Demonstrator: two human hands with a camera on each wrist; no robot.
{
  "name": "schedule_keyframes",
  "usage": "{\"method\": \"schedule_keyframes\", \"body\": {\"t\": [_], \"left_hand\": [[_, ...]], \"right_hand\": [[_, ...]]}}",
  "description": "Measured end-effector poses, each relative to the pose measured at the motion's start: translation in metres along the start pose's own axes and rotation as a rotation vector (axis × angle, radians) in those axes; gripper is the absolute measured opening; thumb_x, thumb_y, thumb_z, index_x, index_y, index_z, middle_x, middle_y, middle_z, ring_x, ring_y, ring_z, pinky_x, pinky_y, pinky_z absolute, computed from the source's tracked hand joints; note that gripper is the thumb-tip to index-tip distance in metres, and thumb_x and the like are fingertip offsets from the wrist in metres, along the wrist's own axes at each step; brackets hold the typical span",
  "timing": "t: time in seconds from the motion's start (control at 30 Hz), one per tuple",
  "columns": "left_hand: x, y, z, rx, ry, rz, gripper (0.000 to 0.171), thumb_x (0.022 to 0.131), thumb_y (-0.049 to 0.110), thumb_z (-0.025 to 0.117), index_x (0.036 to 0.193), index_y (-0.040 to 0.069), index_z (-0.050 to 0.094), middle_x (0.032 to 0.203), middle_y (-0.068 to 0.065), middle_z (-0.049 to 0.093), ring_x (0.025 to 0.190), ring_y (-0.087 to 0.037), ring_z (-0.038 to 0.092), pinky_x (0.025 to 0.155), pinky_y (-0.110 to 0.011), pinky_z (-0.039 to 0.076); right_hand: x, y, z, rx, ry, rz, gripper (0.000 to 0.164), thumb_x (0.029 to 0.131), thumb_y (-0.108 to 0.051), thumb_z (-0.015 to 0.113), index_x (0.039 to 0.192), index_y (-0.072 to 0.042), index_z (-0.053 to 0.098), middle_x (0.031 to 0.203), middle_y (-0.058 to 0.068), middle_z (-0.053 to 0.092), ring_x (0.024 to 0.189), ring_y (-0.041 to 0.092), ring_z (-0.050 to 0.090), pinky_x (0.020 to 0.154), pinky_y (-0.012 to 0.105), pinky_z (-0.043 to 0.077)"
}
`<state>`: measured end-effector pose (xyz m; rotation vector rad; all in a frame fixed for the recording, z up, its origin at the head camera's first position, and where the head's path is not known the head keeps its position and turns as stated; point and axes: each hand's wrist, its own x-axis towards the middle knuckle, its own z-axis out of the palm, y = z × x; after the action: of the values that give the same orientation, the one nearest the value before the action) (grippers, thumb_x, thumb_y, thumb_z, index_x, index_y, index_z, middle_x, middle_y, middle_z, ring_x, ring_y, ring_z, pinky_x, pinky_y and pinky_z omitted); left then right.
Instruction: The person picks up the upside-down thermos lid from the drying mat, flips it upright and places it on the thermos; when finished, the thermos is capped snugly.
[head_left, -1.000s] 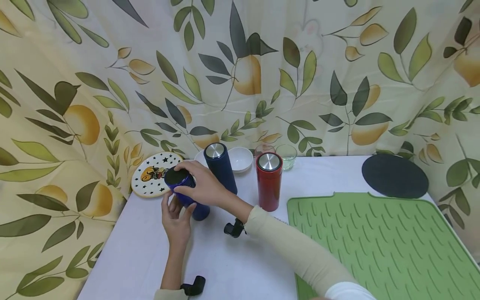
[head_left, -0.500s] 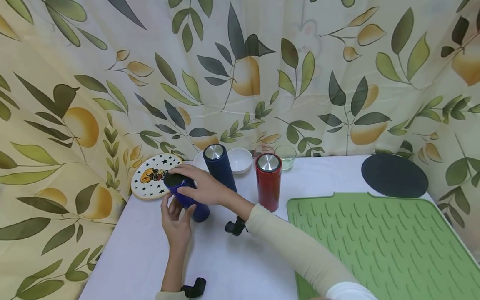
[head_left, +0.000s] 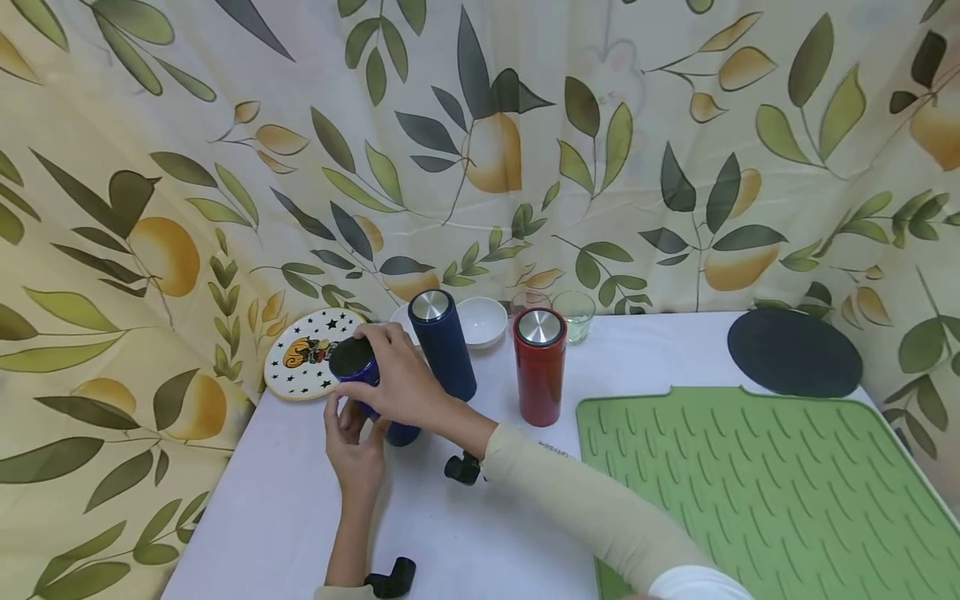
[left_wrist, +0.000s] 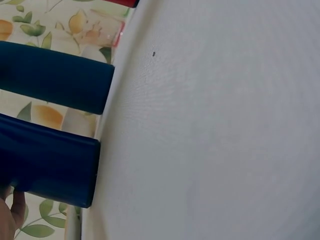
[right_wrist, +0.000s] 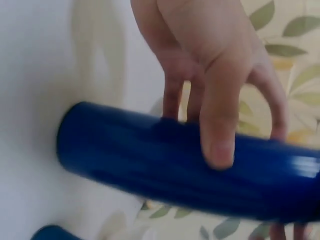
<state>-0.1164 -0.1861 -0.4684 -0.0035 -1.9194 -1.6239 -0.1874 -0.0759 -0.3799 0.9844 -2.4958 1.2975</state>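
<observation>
A shiny blue vacuum flask (head_left: 363, 372) with a black top stands on the white table at the left. My right hand (head_left: 411, 379) grips its upper end from the right, with the thumb on the near side and the fingers round the far side. Lower down, my left hand (head_left: 357, 458) holds the body between thumb and fingers. The right wrist view shows the left thumb pressed along the flask (right_wrist: 150, 150), whose base is at the tabletop. In the left wrist view, the flask (left_wrist: 50, 162) appears beside a matte navy flask (left_wrist: 55, 77).
The navy flask (head_left: 447, 350) stands just behind my right hand, and a red flask (head_left: 540, 375) is farther right. Behind them are white bowls (head_left: 482, 323) and glasses (head_left: 574, 317). A star-patterned round board (head_left: 300, 383), green mat (head_left: 750, 483) and black oval mat (head_left: 795, 352) lie around.
My right hand has turned on the flask's top: its fingers have shifted right along the rim and its thumb has swung left across the near side. My left hand stays in place.
</observation>
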Motion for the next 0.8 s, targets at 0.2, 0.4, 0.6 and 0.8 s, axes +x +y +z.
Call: {"method": "schedule_keyframes", "body": {"t": [0.2, 0.4, 0.6, 0.8], "left_hand": [[0.002, 0.000, 0.001, -0.057, 0.000, 0.003, 0.071, 0.075, -0.005, 0.071, 0.136, 0.011, 0.037, 0.130, -0.018, 0.050, 0.117, -0.033, 0.049, 0.095, -0.037, 0.042], [0.001, 0.000, 0.002, -0.044, -0.001, 0.038, 0.072, 0.077, -0.006, 0.069, 0.138, 0.011, 0.035, 0.130, -0.019, 0.050, 0.116, -0.033, 0.050, 0.095, -0.038, 0.042], [0.001, 0.000, 0.002, 0.045, 0.021, 0.095, 0.074, 0.076, -0.015, 0.064, 0.139, 0.010, 0.034, 0.124, -0.022, 0.053, 0.107, -0.030, 0.056, 0.091, -0.031, 0.046], [0.002, -0.002, 0.001, 0.012, 0.001, 0.092, 0.073, 0.076, -0.007, 0.069, 0.138, 0.010, 0.035, 0.128, -0.018, 0.051, 0.114, -0.031, 0.052, 0.093, -0.042, 0.043]], "right_hand": [[0.006, 0.014, -0.017, 0.225, -0.228, -0.091, 0.056, 0.088, -0.025, 0.062, 0.139, -0.022, 0.038, 0.138, -0.004, 0.040, 0.120, 0.009, 0.043, 0.096, 0.029, 0.040], [0.003, 0.002, -0.015, 0.022, -0.069, -0.072, 0.057, 0.080, -0.033, 0.071, 0.129, -0.017, 0.048, 0.126, -0.002, 0.052, 0.114, 0.010, 0.046, 0.091, 0.024, 0.042], [0.000, -0.010, 0.002, -0.242, 0.110, -0.008, 0.064, 0.072, -0.055, 0.069, 0.116, -0.014, 0.047, 0.106, 0.004, 0.053, 0.095, 0.014, 0.047, 0.079, 0.027, 0.043], [0.003, 0.002, -0.010, 0.048, -0.102, -0.050, 0.064, 0.085, -0.037, 0.064, 0.138, -0.019, 0.035, 0.134, 0.002, 0.041, 0.115, 0.013, 0.043, 0.090, 0.031, 0.043]]}}
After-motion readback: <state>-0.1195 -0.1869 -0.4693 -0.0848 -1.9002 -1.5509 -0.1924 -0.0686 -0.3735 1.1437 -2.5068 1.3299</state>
